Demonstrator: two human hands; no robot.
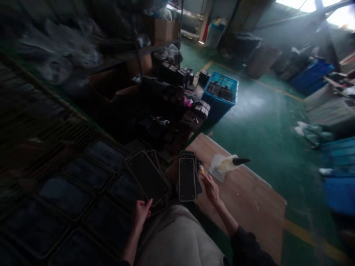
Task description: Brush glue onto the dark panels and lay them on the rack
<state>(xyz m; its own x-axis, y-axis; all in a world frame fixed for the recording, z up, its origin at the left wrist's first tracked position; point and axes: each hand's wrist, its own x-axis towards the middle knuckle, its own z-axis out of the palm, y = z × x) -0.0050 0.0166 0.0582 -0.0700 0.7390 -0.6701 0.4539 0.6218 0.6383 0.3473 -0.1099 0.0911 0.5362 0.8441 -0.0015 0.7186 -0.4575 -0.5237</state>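
Note:
My left hand (142,213) pinches the near corner of a dark rectangular panel (148,176) with a pale edge line, thumb on top and fingers curled below. This panel lies tilted over other similar panels. To its right is a stack of smaller dark panels (187,179) with rounded corners and small dots at the corners. Close against the right side of that stack is my right hand (211,189), its fingers together around a small white-and-yellow thing (202,170), too blurred to name. Further right, a pale bottle with a black pointed nozzle (230,163) lies on its side.
A wooden board (244,201) extends to my right. Rows of dark panels (65,195) lie to my left. Ahead stand a blue crate (220,98) holding dark pieces and a shelf (116,55) with plastic bags and cartons. Blue bins (338,192) line the right side of the green floor (266,122).

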